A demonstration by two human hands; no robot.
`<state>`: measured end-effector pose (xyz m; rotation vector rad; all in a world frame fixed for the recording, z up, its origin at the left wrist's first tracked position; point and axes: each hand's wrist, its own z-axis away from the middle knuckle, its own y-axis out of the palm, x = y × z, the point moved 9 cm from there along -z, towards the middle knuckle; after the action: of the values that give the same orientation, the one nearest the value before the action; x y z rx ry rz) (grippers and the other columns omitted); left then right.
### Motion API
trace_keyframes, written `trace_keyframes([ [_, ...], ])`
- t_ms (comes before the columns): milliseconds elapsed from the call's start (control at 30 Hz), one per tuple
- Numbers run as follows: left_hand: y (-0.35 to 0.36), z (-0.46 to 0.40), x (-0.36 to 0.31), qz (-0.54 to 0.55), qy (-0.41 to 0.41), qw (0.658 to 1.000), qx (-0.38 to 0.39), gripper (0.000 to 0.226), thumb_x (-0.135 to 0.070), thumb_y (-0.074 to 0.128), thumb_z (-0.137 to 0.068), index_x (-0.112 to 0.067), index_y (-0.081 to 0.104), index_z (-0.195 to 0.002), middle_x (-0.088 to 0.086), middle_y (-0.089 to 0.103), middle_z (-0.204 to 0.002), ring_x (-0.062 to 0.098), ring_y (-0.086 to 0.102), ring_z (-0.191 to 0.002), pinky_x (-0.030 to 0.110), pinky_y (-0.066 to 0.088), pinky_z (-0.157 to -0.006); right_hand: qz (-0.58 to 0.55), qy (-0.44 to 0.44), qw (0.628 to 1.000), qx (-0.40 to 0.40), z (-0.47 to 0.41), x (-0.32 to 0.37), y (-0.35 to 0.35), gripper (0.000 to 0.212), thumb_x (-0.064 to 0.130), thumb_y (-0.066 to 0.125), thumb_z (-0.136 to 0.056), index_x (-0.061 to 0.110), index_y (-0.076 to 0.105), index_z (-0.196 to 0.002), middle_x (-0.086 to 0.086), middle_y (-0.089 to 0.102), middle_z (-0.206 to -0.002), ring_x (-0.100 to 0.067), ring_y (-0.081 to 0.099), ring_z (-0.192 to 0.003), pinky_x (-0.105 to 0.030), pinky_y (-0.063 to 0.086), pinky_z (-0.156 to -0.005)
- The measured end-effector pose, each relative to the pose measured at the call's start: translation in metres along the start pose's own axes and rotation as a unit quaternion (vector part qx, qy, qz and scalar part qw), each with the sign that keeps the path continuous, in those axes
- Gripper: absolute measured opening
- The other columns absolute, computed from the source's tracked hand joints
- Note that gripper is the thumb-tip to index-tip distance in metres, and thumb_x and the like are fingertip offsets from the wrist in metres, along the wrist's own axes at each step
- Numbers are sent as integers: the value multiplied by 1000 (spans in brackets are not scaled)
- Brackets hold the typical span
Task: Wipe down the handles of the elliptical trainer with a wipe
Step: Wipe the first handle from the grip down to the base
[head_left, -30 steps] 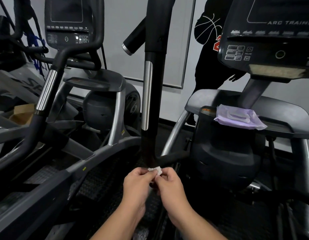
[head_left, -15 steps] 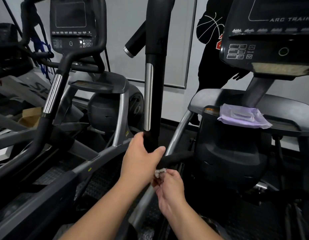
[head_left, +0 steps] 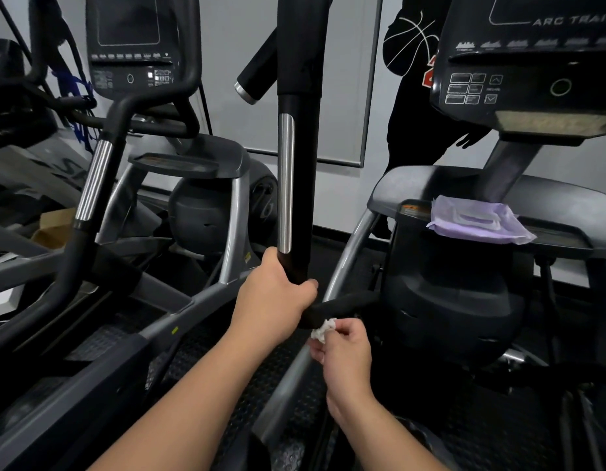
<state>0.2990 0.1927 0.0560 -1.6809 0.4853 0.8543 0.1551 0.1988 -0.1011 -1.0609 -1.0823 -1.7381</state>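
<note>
Black foam on the upright handle (head_left: 296,198) is now wrapped by the left hand (head_left: 272,299), fingers curled round the shaft just below its chrome strip (head_left: 285,183). A second ago both hands met low in front of that handle, pinching the wipe (head_left: 322,329) between them; half a second ago the left hand had already gone up to the shaft, and it has kept that hold since. The right hand (head_left: 342,348) has stayed low and now pinches the small crumpled white wipe alone, at the underside of the short side bar (head_left: 342,302) that branches from the handle's base; whether the wipe actually touches the bar I cannot tell. My reading is that the left hand steadies the swinging handle so the right can rub, and that the wiping is at an early stage, with the long upright stretch still to be done.

Further right, a lilac pack (head_left: 478,220), likely the wipes' packet, lies on the trainer's shelf (head_left: 566,205). On the console (head_left: 532,62) above it, white lettering reads "ARC TRAIN", cut off at the frame edge. The small keypad legends are too blurred to read.
</note>
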Motion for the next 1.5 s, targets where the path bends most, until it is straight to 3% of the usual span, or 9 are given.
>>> trace_keyframes([
  [167, 0, -1, 1, -4, 4, 1000, -6, 31, -35, 74, -81, -21, 49, -95, -8, 63, -80, 12, 61, -76, 35, 48, -68, 110, -94, 989, 10, -10, 19, -2, 14, 16, 55, -89, 27, 62, -84, 2, 63, -65, -16, 56, -62, -40, 46, -62],
  [333, 0, -1, 1, -7, 7, 1000, -11, 32, -36, 74, -82, -20, 49, -95, -8, 62, -80, 9, 59, -73, 34, 44, -65, 231, -181, 955, 40, -11, 39, 7, 15, 22, 56, -97, 30, 67, -93, 6, 67, -88, -11, 63, -83, -32, 52, -74],
  [467, 1, 0, 1, -8, 6, 1000, -14, 32, -36, 73, -83, -20, 49, -97, -7, 62, -81, 10, 59, -74, 33, 42, -64, 304, -163, 938, 42, -24, 48, 3, 16, 28, 54, -98, 30, 67, -88, 7, 67, -74, -9, 62, -70, -35, 52, -67],
  [800, 1, 1, 2, -10, 1, 999, -31, 32, -38, 74, -81, -22, 49, -96, -9, 61, -80, 14, 60, -76, 33, 44, -67, 370, -186, 905, 96, -24, 57, 15, 16, 34, 54, -100, 29, 68, -94, 7, 69, -76, -11, 64, -69, -32, 52, -60],
  [1033, 2, 2, 4, -8, 1, 999, -35, 34, -39, 74, -81, -22, 50, -99, -9, 62, -83, 18, 61, -81, 35, 45, -69, 441, -200, 870, 95, -37, 63, 17, 13, 30, 49, -98, 32, 62, -97, 7, 69, -83, -16, 65, -77, -35, 54, -67],
  [1167, 2, 1, 5, -4, 4, 999, -38, 34, -39, 74, -81, -23, 50, -100, -9, 62, -83, 16, 61, -80, 34, 45, -69, 441, -187, 872, 102, -43, 63, 14, 10, 30, 50, -98, 31, 60, -95, 6, 67, -79, -18, 64, -74, -38, 54, -67],
  [1300, 2, 1, 5, -12, 4, 999, -43, 34, -39, 74, -82, -23, 49, -99, -10, 61, -82, 16, 58, -77, 33, 40, -65, 452, -212, 853, 152, -36, 60, 25, 23, 26, 52, -96, 33, 70, -109, 6, 67, -103, -15, 62, -98, -33, 52, -86],
  [1433, 2, 0, 6, -14, 0, 999, -44, 35, -41, 74, -81, -24, 49, -99, -5, 64, -85, 21, 61, -81, 34, 43, -69, 433, -192, 871, 130, -48, 63, 13, 22, 29, 53, -98, 33, 72, -108, 9, 64, -103, -15, 62, -102, -33, 51, -90],
  [1500, 2, 1, 6, -14, 1, 999, -43, 35, -41, 74, -80, -25, 49, -100, -6, 65, -86, 20, 61, -81, 34, 43, -69, 459, -195, 855, 144, -47, 62, 20, 25, 28, 51, -98, 33, 73, -108, 8, 63, -107, -16, 61, -103, -36, 52, -91],
])
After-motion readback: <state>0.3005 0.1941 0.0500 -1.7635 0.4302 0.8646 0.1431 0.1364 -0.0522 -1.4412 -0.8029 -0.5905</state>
